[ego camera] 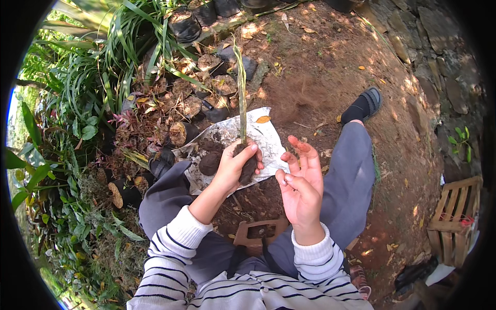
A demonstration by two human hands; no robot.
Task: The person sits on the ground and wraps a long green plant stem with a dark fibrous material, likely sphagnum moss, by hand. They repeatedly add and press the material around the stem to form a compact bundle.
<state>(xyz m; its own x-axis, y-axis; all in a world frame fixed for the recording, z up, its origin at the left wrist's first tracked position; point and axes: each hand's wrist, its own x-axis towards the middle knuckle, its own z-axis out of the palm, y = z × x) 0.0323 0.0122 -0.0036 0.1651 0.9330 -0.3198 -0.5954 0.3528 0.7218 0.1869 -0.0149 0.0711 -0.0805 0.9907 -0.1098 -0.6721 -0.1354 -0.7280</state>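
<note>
My left hand [232, 164] is wrapped around a dark, soil-covered root ball [248, 164]. A long, narrow green and yellowish plant stem [242, 89] rises upright from it. To its right, my right hand [302, 178] is raised with the palm up and fingers apart and partly curled, reddish soil on the fingertips; it holds nothing. Below the hands a soil-stained white sheet [267, 133] lies on the ground. On it rest a round dark ball of soil [211, 162], some loose soil and a yellow-orange leaf [263, 119].
Black potting bags [185, 27] and leafy plants [85, 77] crowd the left and upper left. A sandalled foot [362, 104] is at the right of the bare ground. Farther right are a stone wall [434, 46] and a wooden crate [453, 221]. A brown plastic stool [257, 228] shows between the legs.
</note>
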